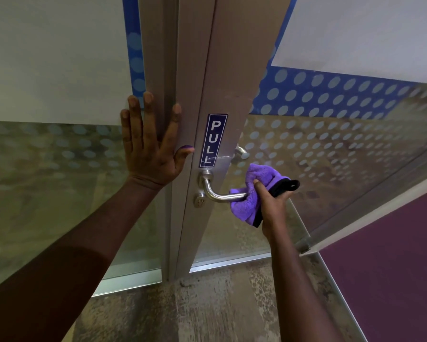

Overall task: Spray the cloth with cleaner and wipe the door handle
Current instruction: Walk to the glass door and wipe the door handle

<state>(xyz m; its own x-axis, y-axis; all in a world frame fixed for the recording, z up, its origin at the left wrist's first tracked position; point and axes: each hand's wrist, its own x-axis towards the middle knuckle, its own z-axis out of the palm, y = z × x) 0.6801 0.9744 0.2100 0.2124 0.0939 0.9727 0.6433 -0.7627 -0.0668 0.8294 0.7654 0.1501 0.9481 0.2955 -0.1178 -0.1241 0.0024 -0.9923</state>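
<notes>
Progress: wiping step in hand, judging by the cloth on the lever; no spray bottle is in view (whether the cloth is damp cannot be told).
Left to do: probably the bend and the round base by the door stile (200,95).
Door handle (222,198): on the stile below the PULL sign (213,140); long axis level, free end pointing right.
Cloth (244,206): purple, bunched over that free end.
Right hand (271,203): fingers curled round the cloth, clamping it on the lever tip.
Left hand (149,144): well apart, flat, fingers spread, pressed on the frame to the left.
</notes>
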